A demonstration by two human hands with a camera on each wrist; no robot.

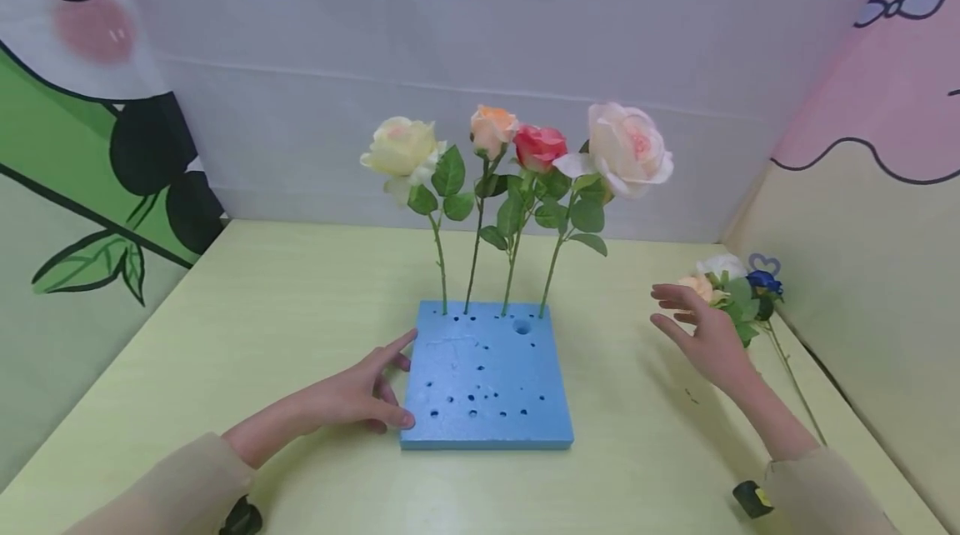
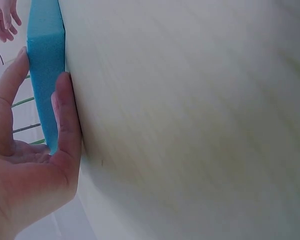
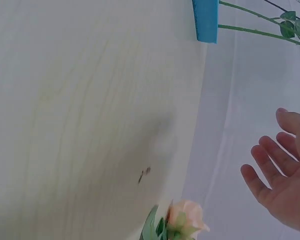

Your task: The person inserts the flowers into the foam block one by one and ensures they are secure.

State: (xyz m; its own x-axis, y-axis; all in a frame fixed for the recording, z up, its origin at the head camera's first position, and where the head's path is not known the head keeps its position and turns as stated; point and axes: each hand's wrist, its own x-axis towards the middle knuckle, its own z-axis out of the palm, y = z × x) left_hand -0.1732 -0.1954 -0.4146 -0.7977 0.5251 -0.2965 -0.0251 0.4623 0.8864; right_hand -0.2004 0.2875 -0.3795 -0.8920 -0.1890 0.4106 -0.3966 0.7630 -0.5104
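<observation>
The blue block (image 1: 480, 356) lies flat on the table, pierced with small holes and 1 wider hole (image 1: 522, 326) near its far right corner. 4 upright stems stand in holes along its far edge: from left to right, a cream rose (image 1: 401, 153), an orange rose (image 1: 493, 132), a red rose (image 1: 538, 148) and a large pale pink rose (image 1: 630, 152).

At the block's left side, the left hand (image 1: 352, 393) has thumb and index finger spread, their tips touching that edge. Well to the block's right, the right hand (image 1: 708, 343) hovers, fingers parted, holding nothing. Near it, farther right of the block, lie a peach flower (image 1: 697, 286), a white flower (image 1: 723, 266) and a dark blue flower (image 1: 765, 282).

The pale yellow table (image 1: 315, 302) extends around the block. Behind the block hangs a creased whitish cloth (image 1: 450, 27); cartoon-printed panels flank it on both sides.
</observation>
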